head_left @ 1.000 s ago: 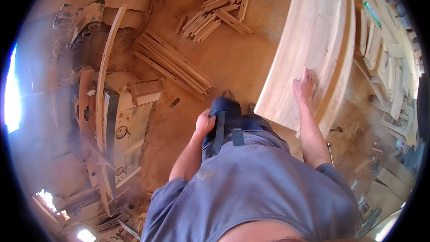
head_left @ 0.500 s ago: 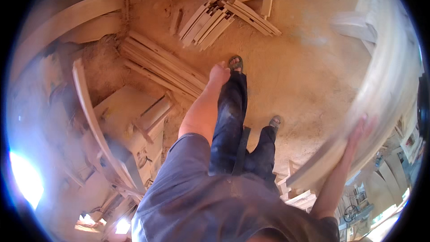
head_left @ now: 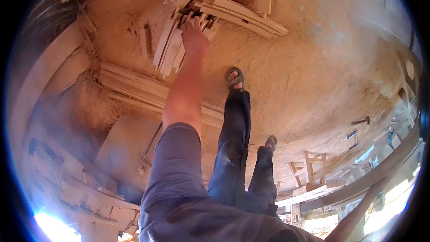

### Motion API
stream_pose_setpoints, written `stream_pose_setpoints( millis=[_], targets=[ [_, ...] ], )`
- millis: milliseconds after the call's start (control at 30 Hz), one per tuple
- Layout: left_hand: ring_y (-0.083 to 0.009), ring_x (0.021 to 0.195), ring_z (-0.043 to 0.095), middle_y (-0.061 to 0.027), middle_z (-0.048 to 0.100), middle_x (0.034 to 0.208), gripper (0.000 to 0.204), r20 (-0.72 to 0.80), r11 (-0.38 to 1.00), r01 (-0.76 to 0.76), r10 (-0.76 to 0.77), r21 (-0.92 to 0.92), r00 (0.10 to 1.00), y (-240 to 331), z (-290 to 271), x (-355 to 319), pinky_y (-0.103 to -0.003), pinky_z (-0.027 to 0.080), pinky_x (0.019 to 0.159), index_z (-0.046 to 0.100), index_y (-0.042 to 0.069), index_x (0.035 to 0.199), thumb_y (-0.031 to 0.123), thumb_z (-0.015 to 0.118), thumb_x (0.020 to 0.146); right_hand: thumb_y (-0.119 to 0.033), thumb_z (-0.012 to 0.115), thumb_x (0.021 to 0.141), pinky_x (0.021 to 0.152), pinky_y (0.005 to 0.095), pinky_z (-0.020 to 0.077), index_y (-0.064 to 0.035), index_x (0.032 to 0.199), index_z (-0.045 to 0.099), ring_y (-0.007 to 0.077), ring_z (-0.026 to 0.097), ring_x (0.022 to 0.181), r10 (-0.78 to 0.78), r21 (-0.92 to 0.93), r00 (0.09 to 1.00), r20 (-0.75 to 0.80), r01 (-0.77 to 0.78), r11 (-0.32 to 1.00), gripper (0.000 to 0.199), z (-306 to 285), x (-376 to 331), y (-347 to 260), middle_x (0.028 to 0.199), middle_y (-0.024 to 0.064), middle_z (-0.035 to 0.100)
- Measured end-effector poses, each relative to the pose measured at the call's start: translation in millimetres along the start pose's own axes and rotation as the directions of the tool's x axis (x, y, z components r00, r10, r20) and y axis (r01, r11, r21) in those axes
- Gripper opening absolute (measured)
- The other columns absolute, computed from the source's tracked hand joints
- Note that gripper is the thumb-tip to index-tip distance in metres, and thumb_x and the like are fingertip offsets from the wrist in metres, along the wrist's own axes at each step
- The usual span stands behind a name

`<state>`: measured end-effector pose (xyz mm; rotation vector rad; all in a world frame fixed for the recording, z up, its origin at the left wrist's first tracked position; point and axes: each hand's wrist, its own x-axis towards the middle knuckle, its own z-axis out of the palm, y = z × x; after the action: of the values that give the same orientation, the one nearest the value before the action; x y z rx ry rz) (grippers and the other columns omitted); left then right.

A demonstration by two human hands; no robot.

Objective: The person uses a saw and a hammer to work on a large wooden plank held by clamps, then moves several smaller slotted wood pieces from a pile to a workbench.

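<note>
My left hand (head_left: 194,39) is stretched over a pile of short, narrow wooden slats (head_left: 169,47). Its fingers are apart with nothing held in them; whether the fingertips touch the slats I cannot tell. Off at the lower right, my right hand (head_left: 382,182) is at a long wooden plank (head_left: 345,192), which bends along the picture's rim. The hand appears to grip the plank, though its fingers are blurred and hard to make out. More slats with slots cut in them (head_left: 242,15) lie across the pile's right side.
Long boards (head_left: 139,83) lie on the dusty floor left of my sandalled foot (head_left: 234,77). Farther left are a pale flat panel (head_left: 123,141) and a wide curved board (head_left: 49,69). To the right are a wooden frame (head_left: 309,170), a hammer (head_left: 361,121) and a clamp (head_left: 353,139).
My left hand has reached forward from beside my leg to over the slat pile. My right hand and the plank have swung down and outward to the lower right. The view has shifted.
</note>
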<state>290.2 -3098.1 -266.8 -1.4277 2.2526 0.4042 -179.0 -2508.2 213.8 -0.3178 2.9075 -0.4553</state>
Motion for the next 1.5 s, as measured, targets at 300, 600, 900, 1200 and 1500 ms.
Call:
stream_pose_setpoints(
  millis=[300, 600, 900, 1200, 1500],
  targets=[
    [-0.0417, 0.132, 0.041, -0.0224, 0.051, 0.136, 0.075, -0.09, 0.985, -0.028, 0.012, -0.169, 0.996, 32, -62, -19, -0.051, 0.034, 0.112, 0.038, 0.004, 0.145, 0.003, 0.066, 0.076, -0.045, 0.035, 0.105, 0.121, 0.0416, 0.0185, -0.0021, 0.156, 0.024, 0.031, 0.019, 0.15, -0.111, -0.049, 0.992, -0.058, 0.108, 0.993, 0.068, -4, 21, 2, 0.163, 0.0184, 0.019],
    [-0.0326, 0.123, 0.052, -0.0185, 0.056, 0.128, 0.069, -0.31, 0.854, -0.144, -0.021, -0.5, 0.95, 99, -177, -260, -0.044, 0.041, 0.107, 0.046, -0.002, 0.137, -0.009, 0.066, 0.071, -0.038, 0.043, 0.1, 0.122, 0.0466, 0.0156, 0.0044, 0.149, 0.034, 0.0362, 0.02, 0.149, -0.352, -0.179, 0.928, -0.124, 0.328, 0.927, 0.066, 13, 100, -81, 0.159, 0.0231, 0.025],
    [-0.0219, 0.089, 0.062, -0.0121, 0.062, 0.104, 0.06, -0.363, 0.587, -0.355, 0.111, -0.728, 0.925, 266, -329, -500, -0.036, 0.053, 0.08, 0.058, -0.004, 0.118, -0.006, 0.076, 0.06, -0.024, 0.059, 0.086, 0.121, 0.0471, 0.024, 0.0088, 0.142, 0.042, 0.0398, 0.027, 0.146, -0.524, -0.034, 0.841, -0.138, 0.524, 0.851, 0.068, -10, 30, 8, 0.153, 0.0269, 0.034],
    [-0.0271, 0.099, 0.06, -0.0147, 0.063, 0.111, 0.066, -0.417, 0.349, -0.644, 0.538, -0.681, 0.732, 404, -441, -555, -0.042, 0.05, 0.092, 0.051, -0.003, 0.13, 0.009, 0.073, 0.07, -0.037, 0.068, 0.091, 0.074, 0.034, 0.0496, -0.001, 0.097, 0.069, 0.0175, 0.066, 0.084, -0.189, 0.959, 0.951, 0.246, -0.211, 0.19, 0.037, -189, -157, 147, 0.086, 0.0124, 0.071],
    [-0.0269, 0.105, 0.062, -0.0154, 0.064, 0.118, 0.063, -0.252, -0.112, -0.306, 0.845, -0.946, 0.471, 537, -416, -670, -0.048, 0.047, 0.101, 0.05, 0.002, 0.136, 0.015, 0.072, 0.078, -0.056, 0.051, 0.097, 0.076, 0.0408, 0.0486, 0.0079, 0.092, 0.066, 0.031, 0.063, 0.082, -0.073, 0.863, 0.948, -0.31, 0.248, -0.441, 0.067, -421, -334, 262, 0.089, 0.0197, 0.066]
  ],
)
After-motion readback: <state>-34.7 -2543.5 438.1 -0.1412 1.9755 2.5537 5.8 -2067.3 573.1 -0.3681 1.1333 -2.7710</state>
